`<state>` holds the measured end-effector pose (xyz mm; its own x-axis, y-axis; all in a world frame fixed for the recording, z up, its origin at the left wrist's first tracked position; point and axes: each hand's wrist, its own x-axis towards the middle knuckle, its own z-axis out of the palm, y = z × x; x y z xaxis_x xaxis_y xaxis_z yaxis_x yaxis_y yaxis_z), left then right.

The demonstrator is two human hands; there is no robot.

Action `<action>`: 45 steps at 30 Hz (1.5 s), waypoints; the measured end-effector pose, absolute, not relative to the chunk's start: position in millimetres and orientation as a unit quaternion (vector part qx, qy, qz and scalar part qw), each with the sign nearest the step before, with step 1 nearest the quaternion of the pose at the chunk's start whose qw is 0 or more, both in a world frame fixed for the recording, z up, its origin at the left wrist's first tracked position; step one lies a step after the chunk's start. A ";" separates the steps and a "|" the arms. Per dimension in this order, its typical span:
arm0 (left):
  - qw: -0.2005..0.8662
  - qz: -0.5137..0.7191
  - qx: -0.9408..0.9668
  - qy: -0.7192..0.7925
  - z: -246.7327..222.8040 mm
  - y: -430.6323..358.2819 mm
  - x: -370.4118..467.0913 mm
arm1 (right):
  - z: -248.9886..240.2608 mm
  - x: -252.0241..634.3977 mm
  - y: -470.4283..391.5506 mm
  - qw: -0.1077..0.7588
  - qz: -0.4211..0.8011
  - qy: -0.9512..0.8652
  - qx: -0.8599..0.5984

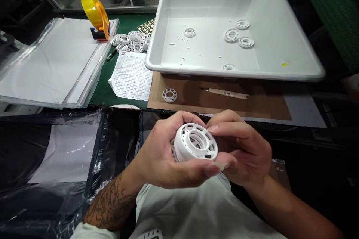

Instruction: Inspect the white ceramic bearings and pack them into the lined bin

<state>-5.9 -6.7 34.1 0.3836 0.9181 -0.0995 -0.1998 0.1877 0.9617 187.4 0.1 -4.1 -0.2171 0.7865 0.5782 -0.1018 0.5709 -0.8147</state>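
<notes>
In front of my body, my left hand [165,153] is wrapped round a small stack of white slotted plastic rings [181,150]. The top ring faces up, tilted toward me, with a round hole in its middle. My right hand [246,145] has its thumb and forefinger against the right edge of that ring, and its other fingers are curled. On the brown board beyond lies a single white ring [169,95]. To its right is a pale-handled craft knife [227,93] marked A16.
A white tray [196,69] holds several rings and small scraps. To its left are a pile of white rings [137,46], a gridded paper sheet [133,76], and a tape dispenser [102,22] on bagged white sheets [47,63]. Dark plastic wrapping [112,149] lies at lower left.
</notes>
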 end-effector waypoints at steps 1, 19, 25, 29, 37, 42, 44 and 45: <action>0.671 0.416 0.488 0.373 35.3 -6.3 -5.5 | -3.4 187.8 0.8 0.571 0.381 -0.684 -0.247; 0.578 0.416 0.579 0.397 39.7 -2.3 -8.8 | 10.4 199.9 12.5 0.513 0.314 -0.781 -0.170; 0.607 0.415 0.559 0.383 35.3 -2.1 -13.2 | 12.6 201.1 13.8 0.486 0.281 -0.803 -0.202; 0.649 0.411 0.517 0.377 25.0 0.6 -15.7 | 13.3 199.0 15.1 0.466 0.333 -0.786 -0.231; 0.752 0.409 0.426 0.291 0.2 5.3 -12.1 | 0.3 186.7 13.6 0.571 0.578 -0.516 -0.271; 0.759 0.416 0.412 0.284 -1.1 6.1 -10.0 | 1.7 190.8 17.8 0.566 0.639 -0.443 -0.272; 0.763 0.421 0.404 0.278 1.0 7.0 -8.6 | 3.3 191.8 17.7 0.550 0.648 -0.448 -0.278; 0.766 0.422 0.399 0.276 2.3 7.4 -8.0 | 3.6 191.9 17.4 0.546 0.647 -0.452 -0.281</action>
